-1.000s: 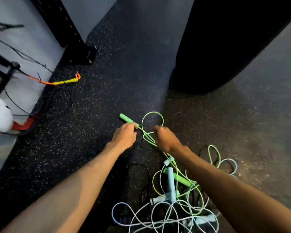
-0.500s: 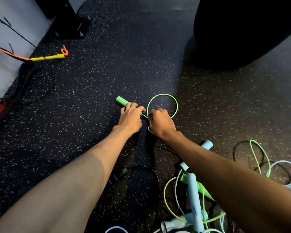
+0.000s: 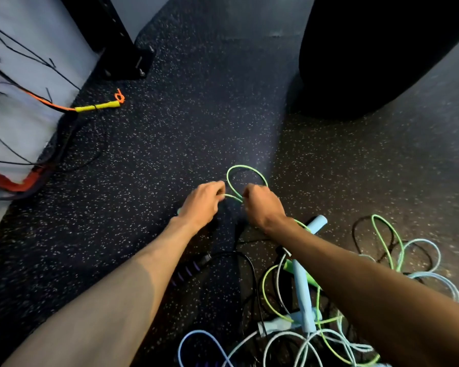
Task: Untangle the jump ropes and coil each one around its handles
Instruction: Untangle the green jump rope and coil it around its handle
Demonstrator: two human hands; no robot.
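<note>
While the left hand (image 3: 202, 203) closes over the green handle (image 3: 179, 211), only its tip showing at the hand's left, the right hand (image 3: 261, 206) pinches the green rope (image 3: 245, 168), which loops away between them. Nearer, a light blue handle (image 3: 303, 295) lies lengthwise, pointing away, in the tangled ropes (image 3: 313, 337) on the speckled floor (image 3: 170, 133).

2 bare forearms, no sleeves, left hand (image 3: 203, 201), right hand (image 3: 262, 206)

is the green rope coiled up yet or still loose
Still loose: green rope forms one open loop between left hand and right hand; the rest trails into the tangle.
</note>
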